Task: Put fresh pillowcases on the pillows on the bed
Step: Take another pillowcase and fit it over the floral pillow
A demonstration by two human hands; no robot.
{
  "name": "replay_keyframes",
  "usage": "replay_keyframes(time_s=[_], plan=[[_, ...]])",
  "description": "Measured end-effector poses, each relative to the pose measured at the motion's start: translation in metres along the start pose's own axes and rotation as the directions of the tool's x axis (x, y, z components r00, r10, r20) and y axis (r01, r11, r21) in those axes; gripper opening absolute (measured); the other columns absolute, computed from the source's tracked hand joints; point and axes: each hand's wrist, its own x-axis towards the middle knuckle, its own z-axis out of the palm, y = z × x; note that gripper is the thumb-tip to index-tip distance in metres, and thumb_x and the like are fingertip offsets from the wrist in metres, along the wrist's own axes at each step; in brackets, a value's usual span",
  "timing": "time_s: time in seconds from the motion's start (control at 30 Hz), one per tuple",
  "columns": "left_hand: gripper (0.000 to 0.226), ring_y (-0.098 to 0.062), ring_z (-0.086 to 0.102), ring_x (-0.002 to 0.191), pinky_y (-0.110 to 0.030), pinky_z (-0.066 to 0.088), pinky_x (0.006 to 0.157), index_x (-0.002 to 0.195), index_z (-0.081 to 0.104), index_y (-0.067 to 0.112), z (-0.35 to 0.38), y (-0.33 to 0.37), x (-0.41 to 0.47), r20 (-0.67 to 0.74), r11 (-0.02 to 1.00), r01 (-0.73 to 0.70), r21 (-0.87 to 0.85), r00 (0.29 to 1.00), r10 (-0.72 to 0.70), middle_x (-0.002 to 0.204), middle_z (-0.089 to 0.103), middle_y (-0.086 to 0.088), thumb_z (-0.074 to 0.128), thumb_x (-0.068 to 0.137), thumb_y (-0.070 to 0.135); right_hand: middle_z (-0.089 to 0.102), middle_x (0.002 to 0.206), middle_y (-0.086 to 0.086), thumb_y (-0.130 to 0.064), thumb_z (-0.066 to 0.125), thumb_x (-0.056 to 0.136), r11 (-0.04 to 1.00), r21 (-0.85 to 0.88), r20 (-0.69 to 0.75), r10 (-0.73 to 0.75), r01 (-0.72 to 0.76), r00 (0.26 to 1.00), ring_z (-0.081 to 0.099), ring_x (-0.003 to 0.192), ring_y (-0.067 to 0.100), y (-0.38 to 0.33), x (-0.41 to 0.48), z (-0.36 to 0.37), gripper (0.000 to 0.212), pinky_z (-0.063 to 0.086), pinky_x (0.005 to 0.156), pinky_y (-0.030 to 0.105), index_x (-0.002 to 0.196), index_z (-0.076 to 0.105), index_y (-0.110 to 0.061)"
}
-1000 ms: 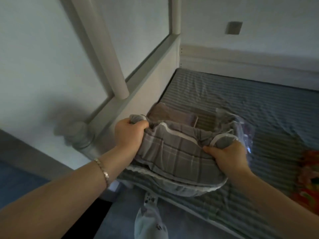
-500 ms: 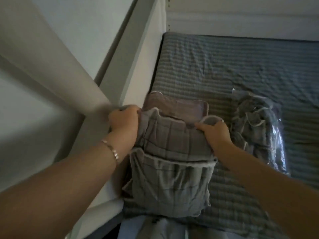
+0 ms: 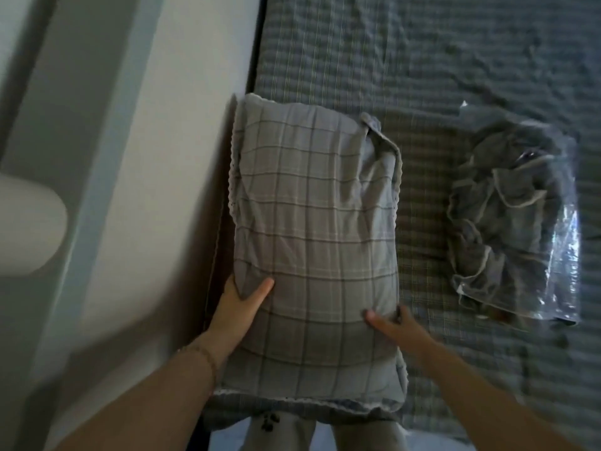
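Thumbs on top, my left hand (image 3: 239,307) and right hand (image 3: 392,325) clamp the pillow (image 3: 312,222) by its near sides on the bed (image 3: 422,43); its far corner looks bunched, so a hard tug may twist the pillowcase (image 3: 374,138)

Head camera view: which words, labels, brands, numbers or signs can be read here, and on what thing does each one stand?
No text can be read in this view.
On the grey checked pillowcase: only woven lines, no print.
On the clear plastic bag of folded grey fabric: no label shows.
On the light garment at the bottom edge: a small dark mark, too blurred to read.
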Motion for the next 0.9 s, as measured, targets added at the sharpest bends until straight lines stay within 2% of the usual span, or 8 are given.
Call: replay_keyframes(time_s=[0.13,0.27,0.37,0.47,0.53,0.7,0.8,0.9], plan=[[0.108,-0.025,0.051,0.114,-0.029,0.038,0.094,0.136,0.04,0.013,-0.007,-0.019,-0.009,0.02,0.989,0.12,0.091,0.992,-0.122,0.132,0.052,-0.007,0.054,0.049,0.075,0.044,0.139,0.012,-0.064,0.067,0.047,1.0,-0.008,-0.046,-0.011,0.011,0.999,0.045,0.123,0.033,0.02,0.007,0.009,0.112,0.039,0.101,0.041,0.141,0.032,-0.014],[0.092,-0.03,0.055,0.113,-0.024,0.038,0.084,0.126,0.054,0.006,-0.013,0.041,-0.005,-0.104,0.973,0.088,0.214,0.992,-0.067,0.127,0.057,-0.015,0.063,0.062,0.071,0.054,0.127,0.013,-0.06,0.075,0.057,0.999,0.025,-0.162,-0.03,0.034,0.986,0.053,0.113,0.032,-0.029,-0.015,0.008,0.098,0.042,0.095,0.037,0.134,0.043,-0.009],[0.086,-0.034,0.055,0.113,-0.028,0.039,0.081,0.119,0.056,-0.005,-0.037,0.105,-0.011,-0.31,0.958,0.001,0.288,0.946,0.092,0.124,0.057,-0.023,0.065,0.069,0.064,0.062,0.102,0.008,-0.059,0.08,0.048,0.984,0.12,-0.239,-0.103,0.135,0.966,0.059,0.094,0.029,-0.075,-0.045,-0.009,0.099,0.048,0.088,0.038,0.127,0.05,-0.007],[0.063,-0.038,0.061,0.096,-0.029,0.036,0.066,0.094,0.066,-0.005,-0.058,0.104,-0.031,-0.359,0.9,-0.156,0.406,0.879,0.314,0.098,0.065,-0.028,0.063,0.076,0.056,0.059,0.076,-0.004,-0.06,0.079,0.045,0.966,0.143,-0.274,-0.171,0.216,0.946,0.059,0.072,0.017,-0.07,-0.06,-0.006,0.086,0.046,0.063,0.026,0.111,0.06,-0.009],[0.053,-0.041,0.061,0.095,-0.034,0.043,0.067,0.094,0.066,-0.003,-0.058,0.066,-0.037,-0.287,0.845,-0.094,0.527,0.916,0.281,0.096,0.065,-0.029,0.059,0.084,0.048,0.061,0.078,-0.001,-0.053,0.078,0.058,0.99,0.086,-0.219,-0.089,0.11,0.972,0.059,0.072,0.017,-0.042,-0.055,0.016,0.071,0.044,0.063,0.025,0.109,0.061,-0.006],[0.033,-0.037,0.05,0.114,-0.041,0.044,0.093,0.126,0.041,0.004,-0.042,0.002,-0.018,-0.102,0.478,0.049,0.877,0.991,0.085,0.128,0.048,-0.023,0.037,0.096,0.018,0.058,0.12,0.018,-0.024,0.052,0.093,0.95,-0.233,-0.143,0.178,-0.208,0.974,0.054,0.112,0.031,0.039,-0.011,0.036,0.041,0.044,0.094,0.032,0.123,0.053,0.003],[0.043,-0.04,0.048,0.115,-0.043,0.04,0.093,0.13,0.041,0.002,-0.029,0.025,0.014,-0.229,0.726,-0.012,0.688,0.945,0.233,0.128,0.048,-0.024,0.048,0.092,0.021,0.056,0.121,0.018,-0.026,0.046,0.095,0.918,-0.373,-0.311,0.016,-0.137,0.95,0.055,0.11,0.031,0.023,0.004,0.023,0.041,0.044,0.085,0.03,0.124,0.049,0.002],[0.061,-0.035,0.044,0.124,-0.037,0.035,0.102,0.136,0.039,0.003,-0.013,0.08,0.064,-0.245,0.887,-0.218,0.407,0.91,0.336,0.135,0.046,-0.021,0.054,0.089,0.04,0.052,0.126,0.006,-0.053,0.058,0.082,0.963,-0.173,-0.339,-0.254,0.206,0.906,0.057,0.104,0.021,-0.053,0.028,0.008,0.065,0.047,0.076,0.029,0.131,0.038,-0.015]])
